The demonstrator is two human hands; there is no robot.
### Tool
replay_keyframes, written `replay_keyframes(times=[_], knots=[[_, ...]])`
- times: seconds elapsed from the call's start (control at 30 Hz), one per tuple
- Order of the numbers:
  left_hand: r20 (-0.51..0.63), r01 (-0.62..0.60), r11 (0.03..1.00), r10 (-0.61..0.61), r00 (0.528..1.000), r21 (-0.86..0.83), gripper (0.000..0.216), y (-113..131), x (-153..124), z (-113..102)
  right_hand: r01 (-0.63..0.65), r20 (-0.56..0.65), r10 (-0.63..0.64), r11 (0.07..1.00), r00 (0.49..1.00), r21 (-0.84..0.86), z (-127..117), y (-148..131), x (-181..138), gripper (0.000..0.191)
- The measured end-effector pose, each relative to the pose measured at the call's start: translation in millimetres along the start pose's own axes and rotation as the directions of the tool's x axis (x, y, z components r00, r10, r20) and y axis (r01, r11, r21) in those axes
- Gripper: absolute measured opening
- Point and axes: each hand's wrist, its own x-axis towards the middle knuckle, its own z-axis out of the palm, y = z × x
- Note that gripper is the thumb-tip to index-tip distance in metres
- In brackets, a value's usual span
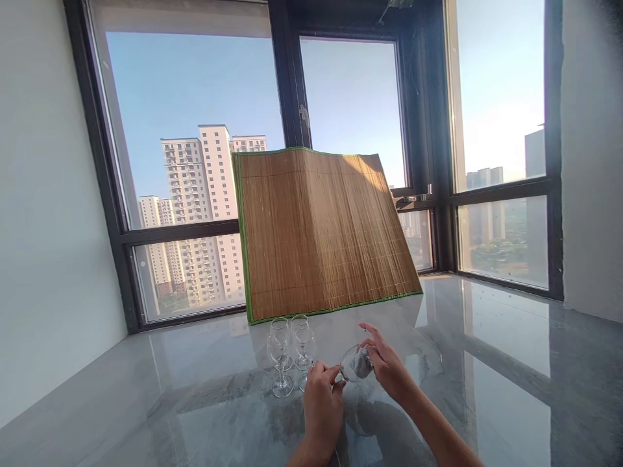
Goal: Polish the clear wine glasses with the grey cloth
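Observation:
My left hand (pixel 324 395) is closed on a clear stemmed glass (pixel 348 371), held tilted just above the glossy grey surface. Against the round end of that glass, my right hand (pixel 388 364) presses a crumpled grey cloth (pixel 361 364), its index finger stretched out past it. Whether that end is the rim or the foot, I cannot tell. Left of my hands, several more stemmed glasses stand upright close together, among them a front glass (pixel 283 388) and a rear glass (pixel 300 320). My left hand partly covers one of them.
A bamboo mat (pixel 316 233) with green edging leans against the dark window frame (pixel 287 78) behind the glasses. The polished grey ledge (pixel 204 389) reflects the windows. White walls (pixel 43 194) close in both sides, and tall buildings show outside.

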Motion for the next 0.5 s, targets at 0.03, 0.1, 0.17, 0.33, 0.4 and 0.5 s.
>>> replay_keyframes(times=[0.03, 0.1, 0.17, 0.33, 0.4, 0.5], knots=[[0.002, 0.006, 1.000, -0.006, 1.000, -0.001, 0.034, 0.0, -0.2, -0.2, 0.006, 0.019, -0.005, 1.000, 1.000, -0.024, -0.2, -0.4, -1.3, 0.050], [0.005, 0.019, 1.000, -0.019, 1.000, -0.005, 0.033, 0.1, -0.3, -0.6, 0.028, 0.038, -0.025, 0.996, 0.999, -0.081, -0.3, -2.0, -4.7, 0.054], [0.013, 0.034, 0.999, -0.034, 0.999, -0.008, 0.031, 0.2, 0.1, -0.9, 0.048, 0.047, -0.042, 0.988, 0.998, -0.146, -0.3, -3.4, -7.8, 0.059], [0.014, 0.047, 0.999, -0.047, 0.999, -0.007, 0.030, 0.0, 1.2, -1.4, 0.071, 0.126, -0.050, 0.983, 0.991, -0.169, 0.0, -1.0, -9.7, 0.062], [0.004, 0.039, 0.999, -0.039, 0.999, -0.003, 0.028, -0.2, 1.2, -1.3, 0.082, 0.151, -0.063, 0.989, 0.987, -0.122, -0.4, 1.0, -8.0, 0.061], [0.003, 0.028, 1.000, -0.028, 1.000, 0.003, 0.027, -0.5, 1.1, -0.7, 0.078, 0.153, -0.072, 0.996, 0.986, -0.034, -1.9, 1.4, -4.3, 0.057]])
